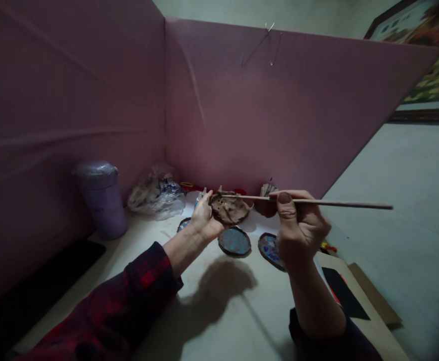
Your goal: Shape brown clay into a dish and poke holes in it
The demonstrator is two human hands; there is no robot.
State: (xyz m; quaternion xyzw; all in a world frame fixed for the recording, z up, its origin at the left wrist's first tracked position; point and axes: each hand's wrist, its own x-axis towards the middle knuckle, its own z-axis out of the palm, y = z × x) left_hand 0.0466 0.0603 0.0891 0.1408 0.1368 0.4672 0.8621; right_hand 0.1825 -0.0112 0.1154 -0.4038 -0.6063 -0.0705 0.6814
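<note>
Fingers of the left hand (204,218) hold a brown clay piece (231,211) from its left side and underneath, raised above the counter (238,333). Fingers of the right hand (302,228) pinch a long thin stick (347,204), thumb on the near side. Stick runs nearly level; its left end lies over the upper part of the clay piece, near a few small dark holes. Contact pressure: cannot tell. Clay surface uneven, edge irregular.

Below the clay piece, on the counter: a round blue-coated disc (235,243) with a dark rim. To its right, a second disc (268,246), blotched deep blue, partly covered by the right hand. To its left, a third disc (183,224), mostly hidden behind the left hand.

Behind the right hand: a brown pot (265,208), contents unclear. Far left: a lidded purple cup (104,208) beside a crumpled clear plastic bag (155,195). Pink panels (279,115) stand behind. Left sleeve (140,281) is red and dark plaid; shadows of hand and stick fall on the counter
</note>
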